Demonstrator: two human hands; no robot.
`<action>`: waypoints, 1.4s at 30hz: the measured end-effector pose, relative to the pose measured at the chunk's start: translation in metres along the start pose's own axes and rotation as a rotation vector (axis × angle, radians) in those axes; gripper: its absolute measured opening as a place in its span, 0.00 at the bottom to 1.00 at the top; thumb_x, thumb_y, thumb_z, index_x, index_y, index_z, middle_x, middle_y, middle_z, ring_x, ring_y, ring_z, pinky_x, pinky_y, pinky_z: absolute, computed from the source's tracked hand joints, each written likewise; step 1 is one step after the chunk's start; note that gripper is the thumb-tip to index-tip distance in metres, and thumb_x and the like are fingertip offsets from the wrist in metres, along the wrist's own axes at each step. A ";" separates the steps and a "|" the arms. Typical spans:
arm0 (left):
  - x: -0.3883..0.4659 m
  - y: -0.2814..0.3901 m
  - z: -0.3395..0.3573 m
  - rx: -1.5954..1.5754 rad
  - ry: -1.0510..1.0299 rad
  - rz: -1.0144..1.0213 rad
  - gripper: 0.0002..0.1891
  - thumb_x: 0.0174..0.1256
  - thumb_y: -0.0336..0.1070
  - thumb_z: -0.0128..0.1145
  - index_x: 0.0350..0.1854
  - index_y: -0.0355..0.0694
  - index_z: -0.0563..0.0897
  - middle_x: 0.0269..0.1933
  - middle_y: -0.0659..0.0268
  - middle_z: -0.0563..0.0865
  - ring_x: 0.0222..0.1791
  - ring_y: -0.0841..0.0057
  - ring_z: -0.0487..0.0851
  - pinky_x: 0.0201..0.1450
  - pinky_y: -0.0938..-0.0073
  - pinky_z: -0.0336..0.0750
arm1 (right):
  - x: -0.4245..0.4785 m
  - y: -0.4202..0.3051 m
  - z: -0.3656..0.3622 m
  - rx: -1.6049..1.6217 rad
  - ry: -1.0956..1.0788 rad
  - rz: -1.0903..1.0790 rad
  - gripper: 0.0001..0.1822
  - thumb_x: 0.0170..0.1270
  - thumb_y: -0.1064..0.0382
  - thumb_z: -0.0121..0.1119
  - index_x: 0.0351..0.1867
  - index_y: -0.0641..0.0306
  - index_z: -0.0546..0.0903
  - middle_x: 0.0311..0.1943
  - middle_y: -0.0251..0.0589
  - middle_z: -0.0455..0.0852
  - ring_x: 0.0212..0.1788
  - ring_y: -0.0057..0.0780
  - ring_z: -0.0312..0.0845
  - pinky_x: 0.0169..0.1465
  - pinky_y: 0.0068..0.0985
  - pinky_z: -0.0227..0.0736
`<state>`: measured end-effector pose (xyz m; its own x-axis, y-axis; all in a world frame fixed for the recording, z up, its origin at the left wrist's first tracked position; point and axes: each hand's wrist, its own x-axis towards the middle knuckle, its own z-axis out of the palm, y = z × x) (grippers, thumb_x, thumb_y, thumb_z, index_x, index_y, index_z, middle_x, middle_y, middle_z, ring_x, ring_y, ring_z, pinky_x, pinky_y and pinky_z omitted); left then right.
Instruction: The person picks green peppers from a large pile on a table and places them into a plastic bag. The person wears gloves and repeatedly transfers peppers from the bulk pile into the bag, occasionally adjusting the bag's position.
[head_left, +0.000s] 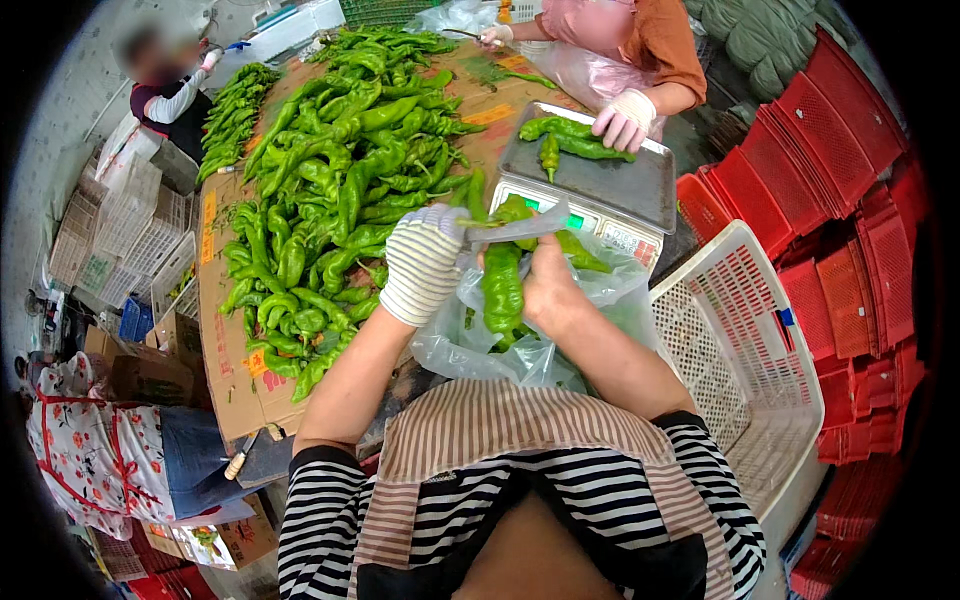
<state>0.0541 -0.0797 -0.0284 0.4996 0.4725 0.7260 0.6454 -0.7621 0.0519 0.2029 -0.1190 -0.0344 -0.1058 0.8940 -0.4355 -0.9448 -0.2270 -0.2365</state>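
Observation:
In front of me, my left hand (426, 259), in a striped knit glove, is closed around one end of a pale flat strip (521, 226). Whether the strip is tape or a blade, I cannot tell. It crosses over some long green peppers (502, 289) near their stems. My right hand (553, 281), bare, grips these peppers from the right side. Below both hands a clear plastic bag (465, 352) lies opened out, with more green pepper showing in it. Just beyond stands a digital scale (585, 172) with a metal pan and a few peppers on it.
A large pepper heap (352, 165) covers the cardboard-topped table (240, 409). A co-worker's gloved hand (626, 120) touches peppers on the scale. At right are a white plastic crate (739, 337) and stacked red crates (817, 142). A wooden-handled knife (238, 459) lies at the near left corner.

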 end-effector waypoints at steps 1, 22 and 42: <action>0.004 0.001 -0.001 0.010 0.017 0.033 0.11 0.46 0.32 0.55 0.35 0.39 0.76 0.32 0.57 0.78 0.34 0.59 0.78 0.37 0.60 0.72 | 0.003 -0.003 -0.004 0.008 -0.021 0.008 0.21 0.65 0.45 0.49 0.44 0.61 0.74 0.33 0.43 0.78 0.33 0.37 0.75 0.37 0.38 0.76; -0.211 -0.031 -0.042 0.185 -0.846 -0.551 0.17 0.53 0.44 0.61 0.41 0.40 0.76 0.33 0.53 0.82 0.33 0.56 0.81 0.36 0.59 0.74 | -0.021 -0.043 0.008 -0.315 -0.257 -0.178 0.22 0.59 0.49 0.57 0.46 0.66 0.73 0.38 0.45 0.80 0.40 0.36 0.78 0.46 0.38 0.75; -0.004 0.060 -0.018 -1.089 -0.008 -0.712 0.16 0.59 0.38 0.61 0.43 0.35 0.73 0.31 0.71 0.77 0.29 0.87 0.72 0.33 0.83 0.71 | -0.016 -0.029 -0.001 -0.505 -0.403 -0.246 0.23 0.55 0.66 0.63 0.53 0.67 0.72 0.46 0.39 0.77 0.48 0.30 0.73 0.54 0.29 0.67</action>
<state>0.0803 -0.1356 -0.0157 0.2494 0.9190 0.3053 -0.0272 -0.3085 0.9508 0.2316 -0.1270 -0.0213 -0.1059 0.9942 0.0163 -0.7062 -0.0637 -0.7051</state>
